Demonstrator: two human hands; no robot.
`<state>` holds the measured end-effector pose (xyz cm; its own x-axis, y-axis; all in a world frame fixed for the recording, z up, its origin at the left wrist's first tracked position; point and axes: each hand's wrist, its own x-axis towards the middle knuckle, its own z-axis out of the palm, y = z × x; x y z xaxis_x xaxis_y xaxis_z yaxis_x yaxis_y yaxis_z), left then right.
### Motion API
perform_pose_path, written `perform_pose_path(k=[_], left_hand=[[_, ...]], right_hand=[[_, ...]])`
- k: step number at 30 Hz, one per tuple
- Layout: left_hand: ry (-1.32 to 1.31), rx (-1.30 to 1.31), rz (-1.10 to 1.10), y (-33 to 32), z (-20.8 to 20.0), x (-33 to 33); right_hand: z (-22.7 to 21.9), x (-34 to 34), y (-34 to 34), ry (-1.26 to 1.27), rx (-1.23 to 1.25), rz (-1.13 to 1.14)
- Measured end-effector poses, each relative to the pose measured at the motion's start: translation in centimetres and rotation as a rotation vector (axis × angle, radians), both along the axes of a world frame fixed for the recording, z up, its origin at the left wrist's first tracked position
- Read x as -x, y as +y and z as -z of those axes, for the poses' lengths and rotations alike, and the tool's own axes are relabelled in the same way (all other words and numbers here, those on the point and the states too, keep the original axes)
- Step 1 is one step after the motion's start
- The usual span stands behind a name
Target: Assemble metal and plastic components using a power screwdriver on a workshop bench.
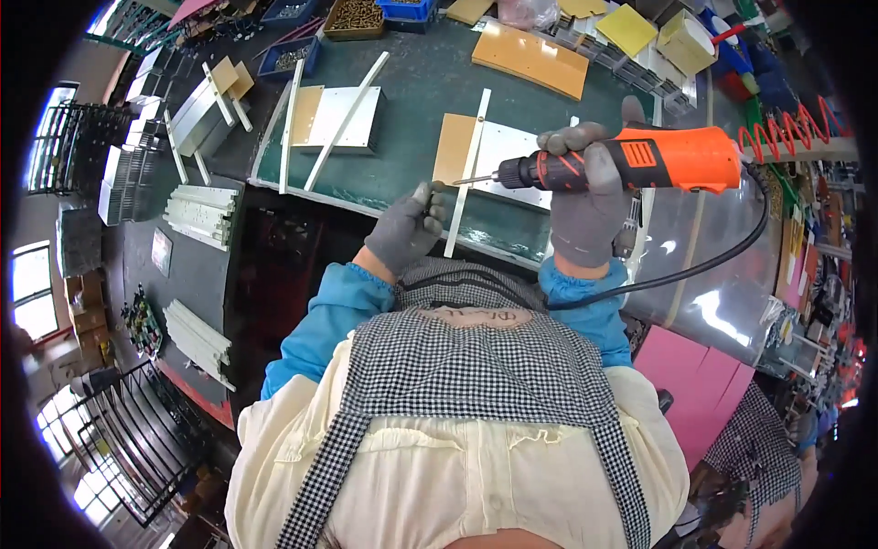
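My right hand (585, 206), in a grey glove, is wrapped round an orange and black electric screwdriver (690, 160). Its thin bit points left and lies over a white strip (463, 210). Near the bit's tip my left hand (409, 229), also gloved, has thumb and fingers pinched together; what they hold, if anything, is too small to make out. Under the strip lies a white and tan panel (512, 137), partly hidden by my right hand. To the left a second panel (346, 114) has two white strips (291, 128) slanting across it.
Blue bins (288, 57) and a tray of brass-coloured screws (355, 16) stand at the green table's far edge. A tan board (530, 59) lies at the back. Stacked white strips (199, 215) sit on the left table. A black cable (732, 261) loops at the right.
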<state>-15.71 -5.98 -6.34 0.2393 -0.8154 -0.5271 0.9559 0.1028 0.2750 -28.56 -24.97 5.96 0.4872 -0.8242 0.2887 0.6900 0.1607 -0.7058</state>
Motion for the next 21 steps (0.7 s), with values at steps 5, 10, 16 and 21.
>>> perform_pose_path(k=[5, 10, 16, 21], left_hand=[[0.048, 0.087, 0.012, -0.3, -0.4, 1.0], [0.099, 0.169, 0.028, -0.4, -0.2, 1.3], [0.02, 0.051, -0.004, -0.6, 0.1, 1.4], [-0.041, -0.017, 0.062, -1.0, -0.6, 1.8]], right_hand=[[0.4, -0.4, 0.6, -0.026, -0.022, -0.053], [0.8, -0.2, 1.3, 0.097, -0.047, -0.059], [1.0, -0.2, 1.3, 0.127, -0.127, 0.054], [1.4, -0.3, 1.1, 0.095, -0.125, 0.051]])
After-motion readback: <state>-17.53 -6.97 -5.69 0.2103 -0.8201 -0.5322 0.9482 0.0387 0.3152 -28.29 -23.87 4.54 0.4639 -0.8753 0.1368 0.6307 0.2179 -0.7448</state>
